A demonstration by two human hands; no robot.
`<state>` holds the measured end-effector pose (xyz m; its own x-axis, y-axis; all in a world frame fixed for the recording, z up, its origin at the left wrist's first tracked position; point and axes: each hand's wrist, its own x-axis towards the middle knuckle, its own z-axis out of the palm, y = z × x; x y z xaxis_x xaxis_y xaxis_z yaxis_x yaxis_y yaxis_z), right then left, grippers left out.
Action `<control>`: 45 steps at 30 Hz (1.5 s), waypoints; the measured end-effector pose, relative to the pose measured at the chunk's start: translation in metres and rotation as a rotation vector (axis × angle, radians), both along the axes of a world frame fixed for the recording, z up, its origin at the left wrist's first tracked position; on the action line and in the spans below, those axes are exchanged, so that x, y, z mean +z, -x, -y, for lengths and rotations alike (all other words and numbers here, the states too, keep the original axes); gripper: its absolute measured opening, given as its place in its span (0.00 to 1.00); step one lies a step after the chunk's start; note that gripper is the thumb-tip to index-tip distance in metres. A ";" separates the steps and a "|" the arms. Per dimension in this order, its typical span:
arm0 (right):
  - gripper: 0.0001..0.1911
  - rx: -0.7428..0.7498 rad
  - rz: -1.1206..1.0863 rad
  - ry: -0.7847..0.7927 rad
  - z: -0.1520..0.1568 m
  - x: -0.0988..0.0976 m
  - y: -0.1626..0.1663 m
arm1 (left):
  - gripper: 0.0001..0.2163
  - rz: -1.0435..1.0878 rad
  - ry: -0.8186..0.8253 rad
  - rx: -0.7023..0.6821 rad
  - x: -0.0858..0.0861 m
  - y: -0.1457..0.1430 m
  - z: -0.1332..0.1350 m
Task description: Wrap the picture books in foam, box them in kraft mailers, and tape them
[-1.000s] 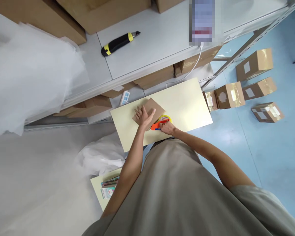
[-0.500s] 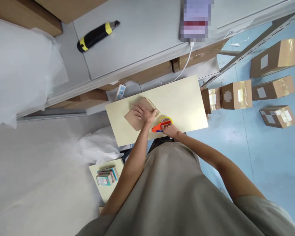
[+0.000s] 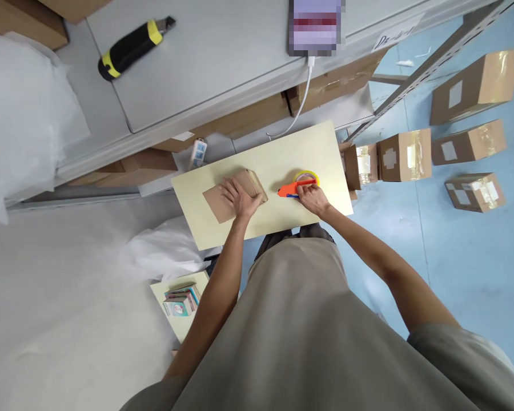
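Under my left hand (image 3: 239,198) lies a brown cardboard box (image 3: 217,204) with a flap spread out to the left. My left hand presses on it with the fingers spread, the thumb near its right edge. My right hand (image 3: 312,198) is wrapped round an orange tape dispenser (image 3: 289,189) with a yellow-rimmed roll of tape (image 3: 316,174). The dispenser is to the right of the box, apart from it. Both are over a pale yellow table (image 3: 278,151).
Beyond the table, a grey shelf (image 3: 223,51) holds a black-and-yellow utility knife (image 3: 132,48) and a phone (image 3: 314,25) on a white cable. Several taped cartons (image 3: 475,85) stand on the blue floor at right. Books (image 3: 182,299) lie on a small side table at lower left.
My right hand has carried the tape dispenser to the right and away from the box. My left hand stays on the box. The whole view has shifted slightly.
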<state>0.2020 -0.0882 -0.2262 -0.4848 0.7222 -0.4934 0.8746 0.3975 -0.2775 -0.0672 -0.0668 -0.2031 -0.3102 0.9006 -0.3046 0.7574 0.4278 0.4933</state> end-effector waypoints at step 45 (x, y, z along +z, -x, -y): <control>0.39 0.319 -0.057 -0.074 -0.020 -0.011 -0.084 | 0.43 -0.020 0.031 -0.369 0.004 -0.023 0.084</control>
<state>0.2859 -0.0685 -0.2374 -0.7178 0.5622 -0.4108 0.6865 0.6697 -0.2830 -0.0444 -0.1504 -0.1993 0.0277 0.9434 -0.3304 0.8729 0.1382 0.4679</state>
